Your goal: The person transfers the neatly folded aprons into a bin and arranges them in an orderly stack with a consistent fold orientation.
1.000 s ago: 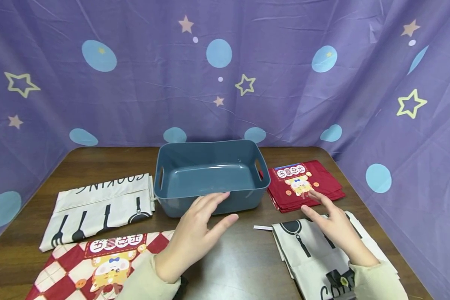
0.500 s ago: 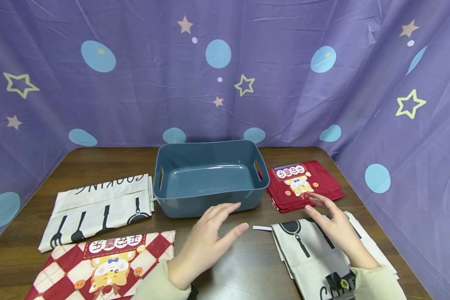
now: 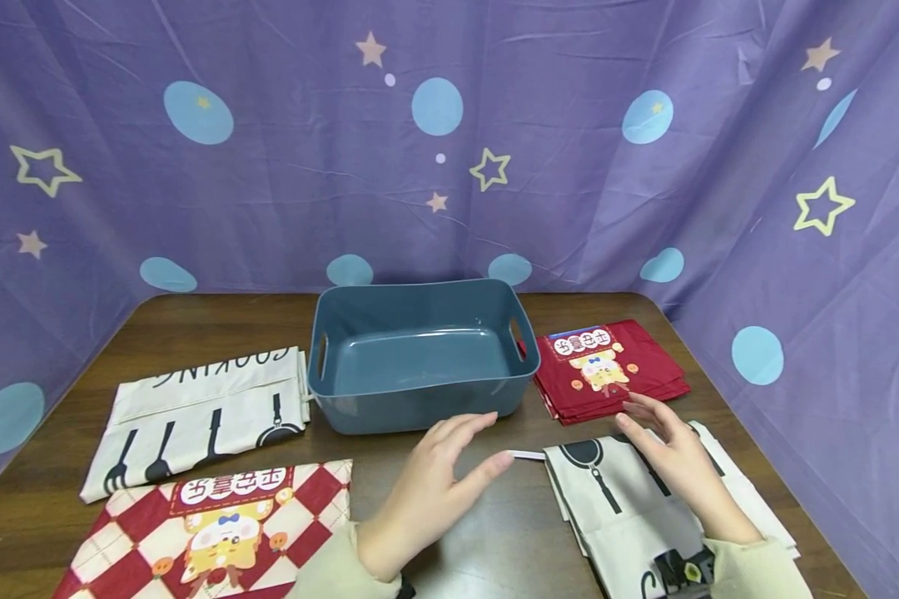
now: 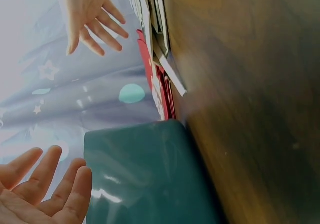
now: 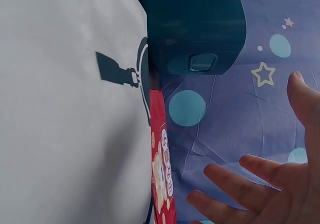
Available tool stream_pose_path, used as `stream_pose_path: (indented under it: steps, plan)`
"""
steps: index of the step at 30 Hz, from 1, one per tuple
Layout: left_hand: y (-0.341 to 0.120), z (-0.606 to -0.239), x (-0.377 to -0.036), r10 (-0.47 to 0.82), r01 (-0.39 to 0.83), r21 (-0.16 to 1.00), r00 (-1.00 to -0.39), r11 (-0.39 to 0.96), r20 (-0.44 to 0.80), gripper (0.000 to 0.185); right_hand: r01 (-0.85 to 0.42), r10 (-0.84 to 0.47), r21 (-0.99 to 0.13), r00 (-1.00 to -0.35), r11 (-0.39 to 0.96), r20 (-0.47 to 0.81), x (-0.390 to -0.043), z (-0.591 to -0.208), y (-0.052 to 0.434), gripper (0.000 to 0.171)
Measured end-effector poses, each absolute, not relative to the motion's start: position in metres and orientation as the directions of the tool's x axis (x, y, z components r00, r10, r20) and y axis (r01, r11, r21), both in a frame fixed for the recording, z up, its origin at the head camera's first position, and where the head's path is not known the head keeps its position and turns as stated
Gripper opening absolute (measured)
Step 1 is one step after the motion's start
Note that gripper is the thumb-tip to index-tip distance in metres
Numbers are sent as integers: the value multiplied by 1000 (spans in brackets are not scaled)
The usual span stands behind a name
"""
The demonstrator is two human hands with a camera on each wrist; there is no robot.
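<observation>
My left hand hovers over the table in front of the blue-grey plastic basket, fingers extended, thumb apart, holding nothing. My right hand is above a folded white cloth printed with black cookware. Its fingers are spread and hold nothing, as the right wrist view shows of the hand. A white strap sticks out of that cloth towards my left hand. Just beyond my right fingertips lies a folded red cloth with a cartoon animal. The basket stands upright with its inside bare.
Left of the basket lies another folded white cloth, lettered COOKING. Nearer me is a folded red-and-cream checked cloth with a cartoon animal. A purple curtain with stars and dots hangs behind and beside the wooden table.
My left hand has moved right and slightly nearer me, away from the basket's front and the checked cloth. My right hand has shifted only slightly. The cloths and basket have stayed put.
</observation>
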State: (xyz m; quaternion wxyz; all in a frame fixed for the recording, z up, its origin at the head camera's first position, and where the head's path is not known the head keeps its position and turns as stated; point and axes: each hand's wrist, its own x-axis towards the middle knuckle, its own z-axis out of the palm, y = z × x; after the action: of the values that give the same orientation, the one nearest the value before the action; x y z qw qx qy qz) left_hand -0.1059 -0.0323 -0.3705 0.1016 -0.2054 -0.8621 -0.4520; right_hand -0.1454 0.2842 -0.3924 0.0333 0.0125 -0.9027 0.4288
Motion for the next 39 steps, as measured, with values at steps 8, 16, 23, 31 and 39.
stream_pose_path:
  steps: [8, 16, 23, 31, 39]
  plan:
    - [-24, -377, -105, 267, 432, 763, -901, 481, 342, 45, -20, 18, -759, -999, 651, 42, -143, -396, 285, 61]
    - [-19, -382, -105, 293, 397, 796, -912, 456, 287, 46, 11, 34, -756, -999, 654, 16, -142, -399, 288, 62]
    - [-12, -388, -106, 326, 372, 827, -913, 422, 245, 49, 36, 45, -756, -999, 653, -9, -142, -402, 292, 63]
    - [-6, -391, -106, 345, 337, 848, -917, 409, 199, 51, 43, 70, -757, -998, 652, 4, -141, -402, 296, 64]
    - [-2, -394, -105, 346, 335, 861, -916, 384, 202, 48, 53, 104, -752, -994, 657, 21, -139, -402, 298, 65]
